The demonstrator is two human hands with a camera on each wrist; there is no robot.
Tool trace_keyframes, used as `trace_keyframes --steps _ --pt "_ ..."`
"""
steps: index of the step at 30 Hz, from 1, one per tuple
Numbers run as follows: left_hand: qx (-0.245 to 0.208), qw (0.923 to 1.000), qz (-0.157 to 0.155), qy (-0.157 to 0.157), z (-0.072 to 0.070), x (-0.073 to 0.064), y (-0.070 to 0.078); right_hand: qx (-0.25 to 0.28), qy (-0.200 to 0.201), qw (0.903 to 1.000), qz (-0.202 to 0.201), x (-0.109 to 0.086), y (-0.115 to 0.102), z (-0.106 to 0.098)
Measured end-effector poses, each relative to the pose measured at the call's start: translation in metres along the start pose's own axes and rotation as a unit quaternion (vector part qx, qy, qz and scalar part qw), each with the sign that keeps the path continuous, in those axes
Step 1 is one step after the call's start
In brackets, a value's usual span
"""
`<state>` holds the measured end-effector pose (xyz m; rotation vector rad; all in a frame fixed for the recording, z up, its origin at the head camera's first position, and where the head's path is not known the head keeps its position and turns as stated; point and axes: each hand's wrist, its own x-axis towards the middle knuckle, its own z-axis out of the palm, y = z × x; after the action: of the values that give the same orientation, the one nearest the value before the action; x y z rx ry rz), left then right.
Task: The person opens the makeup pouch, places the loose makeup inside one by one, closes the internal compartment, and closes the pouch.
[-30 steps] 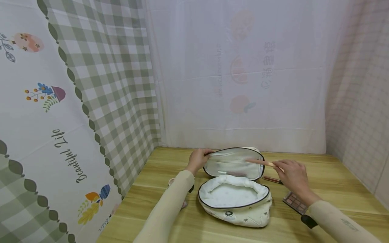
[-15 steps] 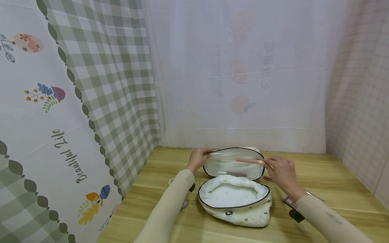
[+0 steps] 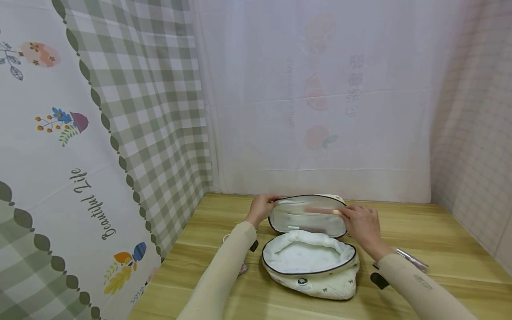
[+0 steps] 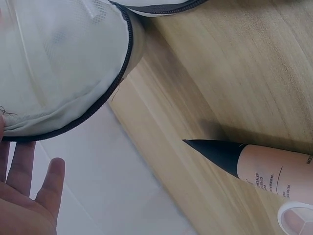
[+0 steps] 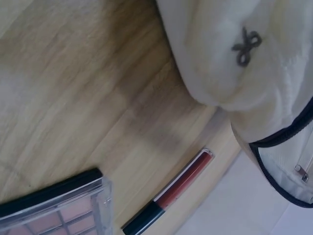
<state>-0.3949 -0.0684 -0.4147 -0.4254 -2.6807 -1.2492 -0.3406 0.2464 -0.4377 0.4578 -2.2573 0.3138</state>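
A cream makeup bag (image 3: 316,284) with dark zip edging and small bow prints stands unzipped, its lid (image 3: 280,218) raised behind the padded white opening. My left hand (image 3: 262,208) pinches the lid's upper left rim; in the left wrist view, fingers of that hand (image 4: 29,196) lie behind the zip edge. With its fingertips, my right hand (image 3: 364,226) holds a slim pink stick (image 3: 320,210) with a paler end, level in front of the lid's inner pocket. Its exact kind is unclear. The right wrist view shows the bag (image 5: 220,54) but not this hand.
A concealer tube (image 4: 274,169) with a black pointed cap and a round compact (image 4: 297,219) lie left of the bag. On its right are a red lip gloss (image 5: 183,188), an eyeshadow palette (image 5: 58,215) and a silvery tube (image 3: 412,259). Cloth walls (image 3: 316,111) surround the wooden table (image 3: 452,249).
My right hand has moved left with the pink stick, bringing it further across the lid's inside. The silvery tube has come into sight behind the right forearm. My left hand stays on the rim.
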Motion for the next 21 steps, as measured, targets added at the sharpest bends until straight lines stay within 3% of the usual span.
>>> trace_keyframes --steps 11,21 --pt "-0.006 1.0000 0.003 0.002 -0.001 -0.001 0.001 -0.020 -0.013 0.9990 -0.038 0.006 -0.010 0.017" --pt "-0.005 0.9999 0.015 0.004 0.000 0.001 0.000 -0.024 -0.034 0.9989 -0.022 0.008 -0.024 0.028"
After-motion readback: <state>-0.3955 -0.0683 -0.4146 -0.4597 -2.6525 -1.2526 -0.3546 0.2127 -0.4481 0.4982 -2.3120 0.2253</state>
